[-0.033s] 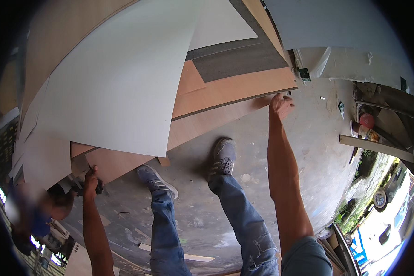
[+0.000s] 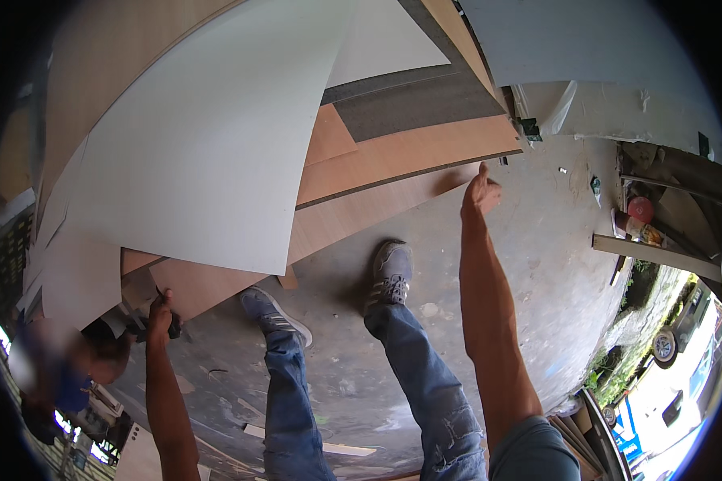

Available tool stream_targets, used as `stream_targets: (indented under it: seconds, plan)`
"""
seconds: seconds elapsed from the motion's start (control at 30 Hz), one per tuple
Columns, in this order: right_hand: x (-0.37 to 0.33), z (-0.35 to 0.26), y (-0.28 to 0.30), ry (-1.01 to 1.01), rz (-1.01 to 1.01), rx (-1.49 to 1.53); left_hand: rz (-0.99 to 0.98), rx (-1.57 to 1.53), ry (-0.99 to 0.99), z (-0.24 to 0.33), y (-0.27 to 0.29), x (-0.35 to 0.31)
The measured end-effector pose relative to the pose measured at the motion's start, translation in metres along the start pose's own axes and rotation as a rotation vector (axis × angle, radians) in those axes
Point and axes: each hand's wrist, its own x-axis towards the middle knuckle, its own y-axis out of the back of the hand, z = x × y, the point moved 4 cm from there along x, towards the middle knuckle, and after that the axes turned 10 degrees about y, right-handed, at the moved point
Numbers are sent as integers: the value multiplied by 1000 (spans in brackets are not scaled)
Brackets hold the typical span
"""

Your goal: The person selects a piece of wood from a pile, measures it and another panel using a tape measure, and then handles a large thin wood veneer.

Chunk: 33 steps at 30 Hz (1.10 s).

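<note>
A thin light wood-grain sheet slants from lower left to upper right beneath other panels. My left hand is closed on its lower left end, with a black object, hard to make out, beside the fingers. At the sheet's upper right end is my right hand, thumb along the edge and fingers curled beneath. A big white sheet lies over the middle of the wood-grain sheet and hides part of it. Just above runs an orange-brown panel with a dark edge.
A dark grey panel lies farther back in the stack. My shoes stand on the stained concrete floor, where wood strips lie. Another person is at the lower left. A plank and clutter are at the right.
My right hand has shifted slightly left and toward me, and its thumb shows more clearly. The white sheet's lower corner has moved a little left. My left hand stays nearly in place.
</note>
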Motion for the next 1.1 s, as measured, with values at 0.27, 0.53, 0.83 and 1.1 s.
stream_targets:
  seconds: [0.27,0.53,0.83,1.1]
  plan:
    - [-341,-72,-110,-854,-678,1175,25,13,93,0,15,-16]
    - [-403,-129,-137,-425,-779,1069,-42,7,83,15,5,-29]
    - [-415,-180,-89,-183,-747,987,-8,-29,14,15,26,-57]
    - [-398,-187,-81,-107,-885,901,24,-98,-43,23,16,-69]
